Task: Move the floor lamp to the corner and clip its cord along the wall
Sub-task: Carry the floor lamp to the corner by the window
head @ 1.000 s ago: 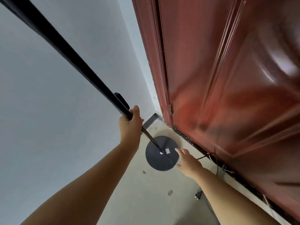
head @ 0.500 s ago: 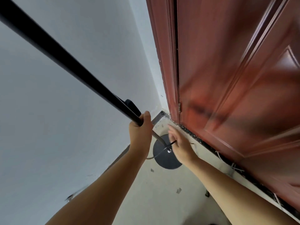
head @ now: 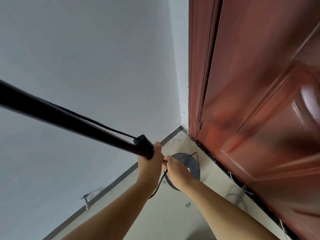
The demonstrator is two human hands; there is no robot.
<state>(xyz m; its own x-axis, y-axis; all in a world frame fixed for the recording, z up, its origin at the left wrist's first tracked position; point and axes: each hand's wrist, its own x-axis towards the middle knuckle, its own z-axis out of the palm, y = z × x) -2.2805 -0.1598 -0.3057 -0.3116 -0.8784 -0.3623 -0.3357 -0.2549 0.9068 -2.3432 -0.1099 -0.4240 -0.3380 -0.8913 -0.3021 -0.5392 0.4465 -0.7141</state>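
The floor lamp's black pole slants down from the left edge to its round dark base, which rests on the floor near the corner. A black switch box sits on the pole just above my left hand, which is shut around the pole. My right hand is right beside it, fingers closed on the thin black cord. The cord hangs in a loop below my hands and another stretch arcs over the base.
A pale wall with a grey baseboard is on the left. A red-brown door stands on the right. A metal door stop sticks out from the baseboard. Loose white wires lie along the door's threshold.
My right hand rose from the lamp base to the pole and took hold of the cord beside my left hand. The view shifted toward the corner.
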